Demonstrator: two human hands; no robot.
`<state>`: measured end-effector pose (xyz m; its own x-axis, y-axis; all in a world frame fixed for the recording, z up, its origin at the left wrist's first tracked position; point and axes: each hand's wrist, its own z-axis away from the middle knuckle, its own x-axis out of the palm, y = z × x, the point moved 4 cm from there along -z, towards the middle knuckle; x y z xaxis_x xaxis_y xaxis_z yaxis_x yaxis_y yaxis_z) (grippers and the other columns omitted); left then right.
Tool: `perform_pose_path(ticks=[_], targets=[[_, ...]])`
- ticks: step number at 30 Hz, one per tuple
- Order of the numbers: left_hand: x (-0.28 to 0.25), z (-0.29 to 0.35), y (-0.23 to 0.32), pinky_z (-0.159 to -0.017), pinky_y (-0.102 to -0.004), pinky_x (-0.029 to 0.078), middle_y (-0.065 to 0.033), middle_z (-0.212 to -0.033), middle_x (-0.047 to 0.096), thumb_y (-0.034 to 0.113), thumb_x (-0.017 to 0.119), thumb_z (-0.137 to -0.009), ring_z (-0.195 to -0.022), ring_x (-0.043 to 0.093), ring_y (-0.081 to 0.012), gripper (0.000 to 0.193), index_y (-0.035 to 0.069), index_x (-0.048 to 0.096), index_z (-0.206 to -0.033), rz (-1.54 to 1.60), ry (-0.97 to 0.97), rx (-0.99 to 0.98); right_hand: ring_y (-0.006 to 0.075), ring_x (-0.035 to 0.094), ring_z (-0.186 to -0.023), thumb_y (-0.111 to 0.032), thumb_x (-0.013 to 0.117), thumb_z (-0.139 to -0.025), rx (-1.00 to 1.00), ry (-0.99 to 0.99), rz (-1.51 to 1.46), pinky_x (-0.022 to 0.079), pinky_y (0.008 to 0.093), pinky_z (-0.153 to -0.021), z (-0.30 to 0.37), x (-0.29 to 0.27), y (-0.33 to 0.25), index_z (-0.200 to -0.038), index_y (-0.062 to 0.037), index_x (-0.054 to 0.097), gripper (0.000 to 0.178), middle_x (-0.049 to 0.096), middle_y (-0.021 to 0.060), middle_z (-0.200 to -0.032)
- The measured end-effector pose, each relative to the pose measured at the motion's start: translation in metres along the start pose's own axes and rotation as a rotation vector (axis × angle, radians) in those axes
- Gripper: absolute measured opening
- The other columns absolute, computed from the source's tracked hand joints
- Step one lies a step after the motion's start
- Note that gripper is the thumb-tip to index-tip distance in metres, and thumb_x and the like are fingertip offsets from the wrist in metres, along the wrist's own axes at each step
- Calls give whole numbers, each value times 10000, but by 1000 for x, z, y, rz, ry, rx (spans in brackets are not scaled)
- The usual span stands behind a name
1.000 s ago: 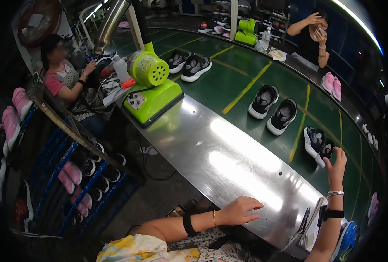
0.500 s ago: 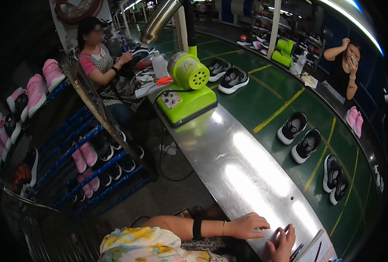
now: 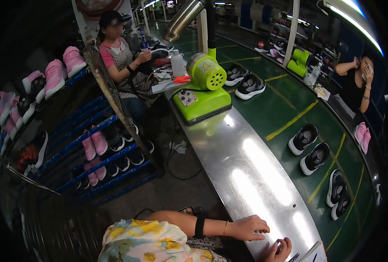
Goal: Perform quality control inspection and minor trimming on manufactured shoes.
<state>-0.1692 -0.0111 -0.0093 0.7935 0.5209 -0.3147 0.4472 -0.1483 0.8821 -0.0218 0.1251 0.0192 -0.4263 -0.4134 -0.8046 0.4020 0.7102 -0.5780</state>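
My left hand (image 3: pixel 247 228) rests on the bare metal tabletop (image 3: pixel 229 150), fingers loosely bent and apart, holding nothing. Close by, at the lower edge, my right hand (image 3: pixel 278 251) has its thumb and fingers apart, also holding nothing; part of it is cut off by the picture's rim. Right beside it lie an open notebook (image 3: pixel 317 254) and a dark pen (image 3: pixel 294 257). Beyond the tabletop, on the green conveyor belt (image 3: pixel 285 102), stand black-and-white sneakers (image 3: pixel 315 158) in pairs.
A lime-green machine (image 3: pixel 202 102) stands at the table's far end, near a white bottle (image 3: pixel 177 64). Left is a blue-barred rack (image 3: pixel 111 159) with pink and black shoes. A co-worker (image 3: pixel 119 61) sits at far left; another person (image 3: pixel 360 83) is across the belt.
The view has swung left, so the surroundings sit farther right and mostly lower. My right hand has drawn down toward the lower edge; my left hand stays over the tabletop.
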Motion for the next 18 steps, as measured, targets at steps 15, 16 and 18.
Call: perform_pose_path(ticks=[15,16,18], targets=[[1,-2,-6,-886,-330,376,-28,-913,628,235,646,-823,-843,594,-169,260,48,606,-999,-43,-61,-98,384,496,-1057,-180,621,-813,-95,63,107,386,439,-913,-1,7,0,-992,15,612,265,530,236,-1162],[0,-2,-5,-885,-330,375,-26,-915,629,235,647,-822,-843,593,-168,258,49,607,-997,-28,-66,-119,384,496,-1057,-180,621,-813,-96,64,106,386,439,-913,-1,6,0,-992,15,612,265,530,236,-1162],[0,-3,-4,-883,-330,375,-24,-917,629,234,648,-821,-843,593,-167,257,49,607,-995,-15,-70,-140,381,497,-1056,-174,622,-811,-93,67,104,387,439,-912,-1,5,-1,-987,15,614,259,533,236,-1160]])
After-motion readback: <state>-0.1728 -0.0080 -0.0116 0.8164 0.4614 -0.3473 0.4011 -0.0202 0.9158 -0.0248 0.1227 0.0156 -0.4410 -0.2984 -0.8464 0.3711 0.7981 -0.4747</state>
